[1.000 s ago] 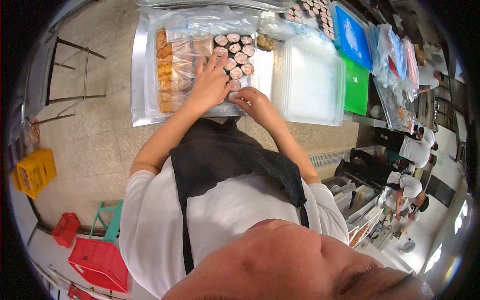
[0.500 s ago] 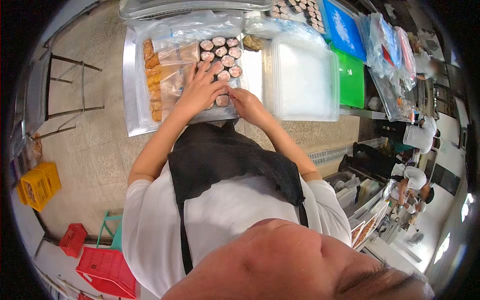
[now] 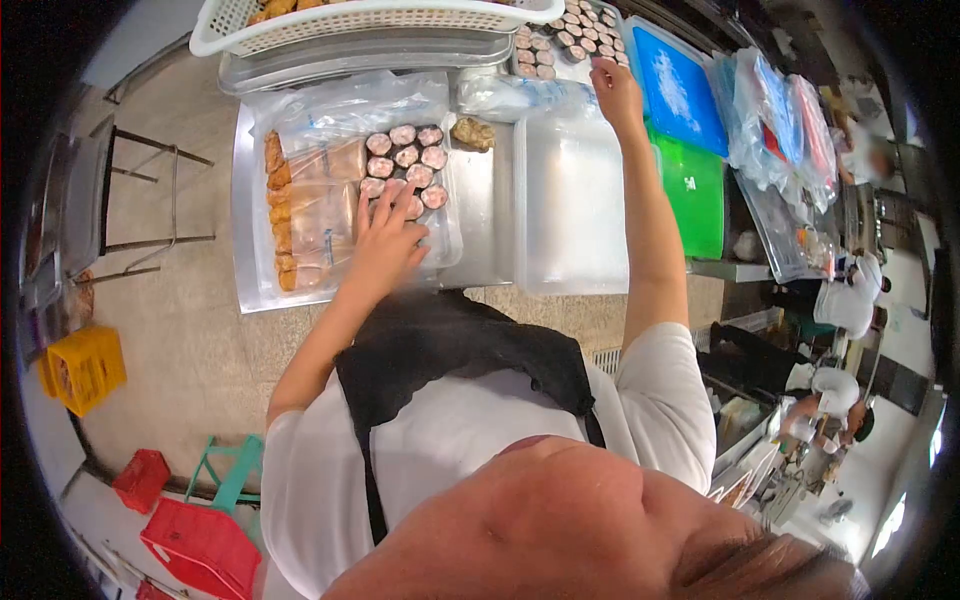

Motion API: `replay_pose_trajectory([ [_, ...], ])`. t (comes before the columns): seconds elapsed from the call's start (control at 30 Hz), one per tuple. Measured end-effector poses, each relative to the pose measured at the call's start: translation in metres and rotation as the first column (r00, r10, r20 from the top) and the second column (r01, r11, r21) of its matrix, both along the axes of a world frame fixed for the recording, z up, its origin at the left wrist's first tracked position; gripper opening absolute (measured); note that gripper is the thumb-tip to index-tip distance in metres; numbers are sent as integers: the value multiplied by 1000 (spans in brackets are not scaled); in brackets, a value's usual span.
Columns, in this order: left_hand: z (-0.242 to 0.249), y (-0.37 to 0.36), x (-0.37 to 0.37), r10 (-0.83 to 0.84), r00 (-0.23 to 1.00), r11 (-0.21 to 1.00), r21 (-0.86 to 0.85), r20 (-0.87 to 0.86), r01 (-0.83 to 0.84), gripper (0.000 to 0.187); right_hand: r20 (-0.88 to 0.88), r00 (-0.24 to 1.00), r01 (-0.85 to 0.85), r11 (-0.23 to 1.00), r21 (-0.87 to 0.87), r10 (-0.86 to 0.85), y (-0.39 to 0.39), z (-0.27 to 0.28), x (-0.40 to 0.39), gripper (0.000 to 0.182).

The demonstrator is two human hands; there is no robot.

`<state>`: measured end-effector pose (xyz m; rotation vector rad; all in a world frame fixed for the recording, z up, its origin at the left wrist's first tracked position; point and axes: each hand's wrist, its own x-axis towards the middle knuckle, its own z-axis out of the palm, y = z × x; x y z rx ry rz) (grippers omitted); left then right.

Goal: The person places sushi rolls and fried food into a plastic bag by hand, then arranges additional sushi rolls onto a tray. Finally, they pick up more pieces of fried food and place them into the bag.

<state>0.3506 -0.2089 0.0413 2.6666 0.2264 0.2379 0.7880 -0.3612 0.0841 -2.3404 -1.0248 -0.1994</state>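
A clear tray (image 3: 452, 235) holds several round rolls (image 3: 406, 156) with pink filling and dark wrapping, beside clear bags (image 3: 328, 190) and a column of orange-brown fried pieces (image 3: 281, 212). My left hand (image 3: 388, 245) rests over the lower rolls, its fingers spread. My right hand (image 3: 616, 88) reaches to the near edge of a second tray of rolls (image 3: 583, 36) at the top; its fingers are bent together, and what they hold, if anything, is too small to make out.
A stack of clear lids or trays (image 3: 572, 205) stands between the hands. Right of it are green (image 3: 690, 190) and blue (image 3: 680, 85) boards. A white basket (image 3: 375, 22) sits at the top on metal trays. People (image 3: 848, 300) work at far right.
My right hand has left the near tray and stretched up to the tray of rolls at the top. My left hand remains over the near rolls. The view has shifted, showing the white basket.
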Motion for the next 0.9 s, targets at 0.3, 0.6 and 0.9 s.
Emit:
replay_pose_trajectory([
  [0.3, 1, -17, -2, 189, 981, 981, -32, -44, -190, 21, -222, 940, -336, 824, -456, 260, 77, -71, 73, 62],
  [0.6, 1, -20, -5, 248, 966, 967, -46, -68, -251, 24, -132, 926, -350, 672, -653, 354, 92, -76, 94, 47],
  [0.9, -3, -5, -8, 156, 988, 986, -60, 12, -155, 31, -415, 891, -167, 983, 81, 186, 4, 20, 8, 38],
])
